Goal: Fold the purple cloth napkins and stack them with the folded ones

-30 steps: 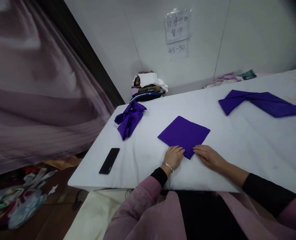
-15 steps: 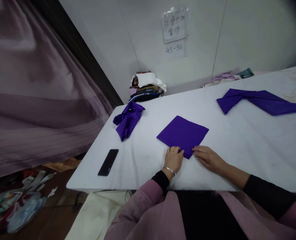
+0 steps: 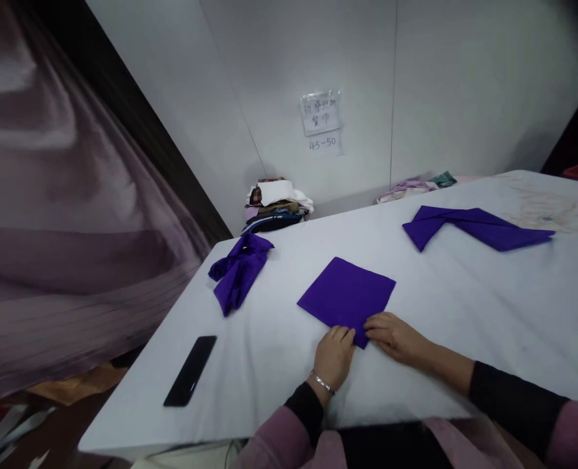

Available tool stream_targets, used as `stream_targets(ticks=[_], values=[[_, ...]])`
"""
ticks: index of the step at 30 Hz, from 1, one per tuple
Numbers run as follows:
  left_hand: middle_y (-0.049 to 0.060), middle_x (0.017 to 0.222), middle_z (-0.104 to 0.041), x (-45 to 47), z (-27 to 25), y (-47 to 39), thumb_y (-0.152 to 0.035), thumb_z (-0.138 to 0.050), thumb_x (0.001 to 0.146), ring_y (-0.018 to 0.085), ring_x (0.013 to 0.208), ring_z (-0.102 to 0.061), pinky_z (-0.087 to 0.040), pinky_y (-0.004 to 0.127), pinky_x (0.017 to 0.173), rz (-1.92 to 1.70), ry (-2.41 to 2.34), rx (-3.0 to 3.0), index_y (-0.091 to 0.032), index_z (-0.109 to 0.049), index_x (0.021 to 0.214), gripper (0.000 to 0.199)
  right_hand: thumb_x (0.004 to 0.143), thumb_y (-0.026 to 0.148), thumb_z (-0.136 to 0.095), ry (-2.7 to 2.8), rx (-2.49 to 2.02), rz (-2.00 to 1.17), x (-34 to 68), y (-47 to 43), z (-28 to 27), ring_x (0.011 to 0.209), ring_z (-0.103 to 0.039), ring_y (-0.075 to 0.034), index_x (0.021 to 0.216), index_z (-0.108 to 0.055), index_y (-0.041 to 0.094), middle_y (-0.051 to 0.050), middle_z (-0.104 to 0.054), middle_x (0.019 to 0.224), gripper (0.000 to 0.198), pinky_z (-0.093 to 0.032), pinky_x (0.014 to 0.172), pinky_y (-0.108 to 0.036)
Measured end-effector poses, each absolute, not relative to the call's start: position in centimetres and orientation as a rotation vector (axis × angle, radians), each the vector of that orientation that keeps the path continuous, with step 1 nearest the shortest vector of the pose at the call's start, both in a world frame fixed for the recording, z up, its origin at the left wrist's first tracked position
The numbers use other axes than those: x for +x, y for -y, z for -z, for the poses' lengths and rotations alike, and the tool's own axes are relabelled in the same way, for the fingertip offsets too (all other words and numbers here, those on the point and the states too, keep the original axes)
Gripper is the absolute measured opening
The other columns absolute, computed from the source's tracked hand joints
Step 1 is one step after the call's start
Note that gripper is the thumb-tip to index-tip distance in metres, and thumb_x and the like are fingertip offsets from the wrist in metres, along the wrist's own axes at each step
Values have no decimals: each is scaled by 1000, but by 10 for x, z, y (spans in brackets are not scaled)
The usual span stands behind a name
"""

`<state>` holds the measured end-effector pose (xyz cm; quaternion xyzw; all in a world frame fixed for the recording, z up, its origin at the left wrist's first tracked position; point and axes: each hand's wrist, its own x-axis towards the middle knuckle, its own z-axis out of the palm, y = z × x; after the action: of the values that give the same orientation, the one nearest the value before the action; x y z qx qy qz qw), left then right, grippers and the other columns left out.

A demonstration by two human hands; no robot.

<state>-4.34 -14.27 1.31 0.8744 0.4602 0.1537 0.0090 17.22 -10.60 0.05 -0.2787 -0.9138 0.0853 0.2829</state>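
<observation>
Touches a flat, smooth, diamond-shaped purple cloth (image 3: pixel 346 293) on the white-draped bench (image 3: pixel 269 378) with left grip (image 3: pixel 334 358) and right grip (image 3: pixel 395 337) beside its near corner; cannot tell if pinching. Has crumpled, shiny purple fabric (image 3: pixel 239 272) and an oblong black phone (image 3: pixel 190 371) left of both grips.

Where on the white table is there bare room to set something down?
Between the black rectangular phone and the purple diamond-shaped cloth; also between the long folded purple cloth and the right forearm. Crowded: the diamond's near corner, where the left hand and right hand rest.
</observation>
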Motion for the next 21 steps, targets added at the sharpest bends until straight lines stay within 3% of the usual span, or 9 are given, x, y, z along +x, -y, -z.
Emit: stream_targets(ticks=[4, 9, 15, 21], values=[[3, 100, -63, -42, -14, 136, -16, -49, 87, 19, 94, -55, -48, 32, 79, -390, -1442, 2808, -20, -60, 101, 17, 87, 23, -42, 2357, -1242, -154, 196, 61, -11, 100, -57, -23, 102, -65, 17, -12, -64, 107, 28, -43, 88, -39], [2, 94, -62, -37, -13, 132, -13, -49, 86, 19, 89, -54, -48, 32, 72, -265, -1475, 2837, -19, -60, 88, 13, 85, 28, -46, 2268, -1921, -280, 211, 16, -29, 96, -56, -25, 100, -63, 15, -14, -62, 101, 25, -42, 76, -33], [2, 97, -62, -66, -15, 123, -9, -46, 85, 18, 94, -54, -49, 32, 79, -258, -1412, 2816, -18, -60, 90, 17, 77, 22, -49, 2287, -1955, -503, 206, 18, -37, 79, -60, -21, 84, -64, 16, -10, -65, 87, 17, -38, 61, -28], [7, 112, -61, -130, -23, 107, -1, -48, 76, 21, 111, -49, -45, 37, 94, -362, -1484, 2678, -18, -63, 98, 32, 69, 20, -51, 2318, -1741, -1017, 192, 115, -36, 58, -53, -13, 61, -57, 18, 1, -58, 58, 10, -31, 50, -23]])
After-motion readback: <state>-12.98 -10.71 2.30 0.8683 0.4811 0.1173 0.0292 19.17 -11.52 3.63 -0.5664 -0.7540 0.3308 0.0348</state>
